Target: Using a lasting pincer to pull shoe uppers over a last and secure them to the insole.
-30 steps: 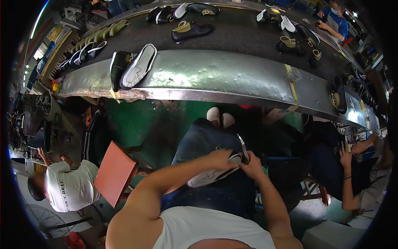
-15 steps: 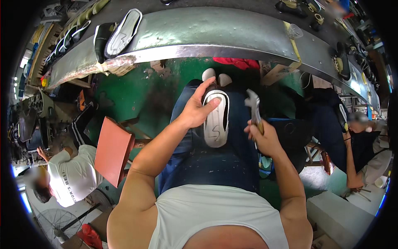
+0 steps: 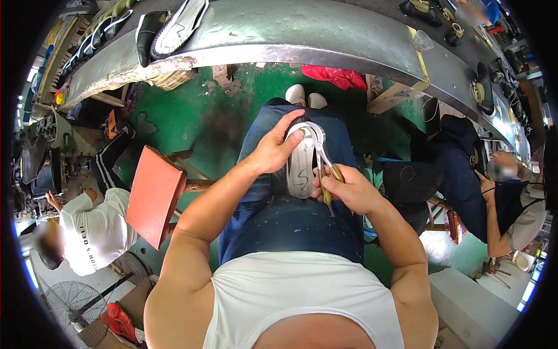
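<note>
An upturned shoe (image 3: pixel 300 168) lies sole up on my lap, its pale underside marked with a black scrawl. My left hand (image 3: pixel 272 149) is closed around its toe end, thumb pressing on the underside and fingers round the far side. In my right hand (image 3: pixel 353 189) is a pair of lasting pliers (image 3: pixel 324 152) with a bright metal head and worn yellowish handles. The pliers' head lies at the shoe's toe edge, close to my left thumb. Whether the jaws pinch the upper there cannot be made out.
Ahead runs a metal-topped bench (image 3: pixel 290 32) with a dark shoe (image 3: pixel 147 38) and a pale-soled shoe (image 3: pixel 177 29) on it. A reddish-brown stool (image 3: pixel 156 198) stands at my left. People sit on both sides. A fan (image 3: pixel 70 302) stands at lower left.
My right hand has brought the pliers left from beside my thigh to the shoe's toe edge. My left hand keeps its hold on the toe. The view has shifted slightly.
</note>
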A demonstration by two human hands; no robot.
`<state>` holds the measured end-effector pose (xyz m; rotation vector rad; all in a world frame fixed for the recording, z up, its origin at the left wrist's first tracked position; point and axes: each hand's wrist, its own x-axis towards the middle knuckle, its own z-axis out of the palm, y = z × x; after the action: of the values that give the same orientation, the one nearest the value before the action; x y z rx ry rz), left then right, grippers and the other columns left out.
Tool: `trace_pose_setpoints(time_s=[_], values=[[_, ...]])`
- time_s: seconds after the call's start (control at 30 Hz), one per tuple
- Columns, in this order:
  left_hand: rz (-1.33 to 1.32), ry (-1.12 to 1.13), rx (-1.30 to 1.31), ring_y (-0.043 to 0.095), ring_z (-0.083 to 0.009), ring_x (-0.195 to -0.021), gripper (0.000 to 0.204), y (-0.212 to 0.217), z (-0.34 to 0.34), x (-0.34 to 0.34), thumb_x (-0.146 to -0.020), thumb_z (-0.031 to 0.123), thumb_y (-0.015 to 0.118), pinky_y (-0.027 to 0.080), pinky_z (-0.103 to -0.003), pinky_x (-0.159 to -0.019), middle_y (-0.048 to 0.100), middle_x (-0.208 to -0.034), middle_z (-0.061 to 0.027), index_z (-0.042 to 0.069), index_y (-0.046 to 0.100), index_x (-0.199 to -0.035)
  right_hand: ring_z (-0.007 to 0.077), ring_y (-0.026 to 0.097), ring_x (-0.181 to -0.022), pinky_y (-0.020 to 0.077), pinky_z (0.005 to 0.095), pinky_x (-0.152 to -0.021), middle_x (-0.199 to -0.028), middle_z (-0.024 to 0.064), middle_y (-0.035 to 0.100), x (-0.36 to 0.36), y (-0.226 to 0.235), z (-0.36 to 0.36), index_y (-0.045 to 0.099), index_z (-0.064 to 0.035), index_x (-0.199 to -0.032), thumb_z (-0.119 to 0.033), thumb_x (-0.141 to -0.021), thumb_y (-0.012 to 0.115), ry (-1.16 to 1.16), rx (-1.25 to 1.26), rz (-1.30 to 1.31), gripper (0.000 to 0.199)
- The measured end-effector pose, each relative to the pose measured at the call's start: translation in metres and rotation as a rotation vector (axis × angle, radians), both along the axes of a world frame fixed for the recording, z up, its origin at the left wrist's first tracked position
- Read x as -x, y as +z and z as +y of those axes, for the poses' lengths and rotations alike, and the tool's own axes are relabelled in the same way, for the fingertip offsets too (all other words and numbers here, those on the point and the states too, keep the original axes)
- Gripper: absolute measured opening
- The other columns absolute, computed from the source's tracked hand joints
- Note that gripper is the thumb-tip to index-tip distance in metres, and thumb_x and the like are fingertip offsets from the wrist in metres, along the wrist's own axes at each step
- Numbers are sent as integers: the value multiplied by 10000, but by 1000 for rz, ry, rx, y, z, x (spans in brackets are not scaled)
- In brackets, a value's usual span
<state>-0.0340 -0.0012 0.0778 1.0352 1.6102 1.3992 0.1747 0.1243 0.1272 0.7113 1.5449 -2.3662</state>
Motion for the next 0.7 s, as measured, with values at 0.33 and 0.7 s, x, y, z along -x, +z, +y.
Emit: trace_pose_setpoints(time_s=[0.33,0.7], values=[[-273,145,-80,559,-121,-1076,415,-34,15,1,-1006,127,607,449,-277,-983,624,-1151,-38,96,513,-1409,255,665,-705,512,364,-681,-758,112,673,12,-65,13,592,21,-1052,-163,-971,589,55,-952,156,201],[-257,182,-89,549,-105,-1087,413,-4,15,-14,-971,83,645,448,-271,-980,609,-1191,-19,59,546,-1371,357,678,-902,523,406,-837,-985,196,689,-26,0,26,593,3,-1200,-117,-942,615,274,-860,4,285]])
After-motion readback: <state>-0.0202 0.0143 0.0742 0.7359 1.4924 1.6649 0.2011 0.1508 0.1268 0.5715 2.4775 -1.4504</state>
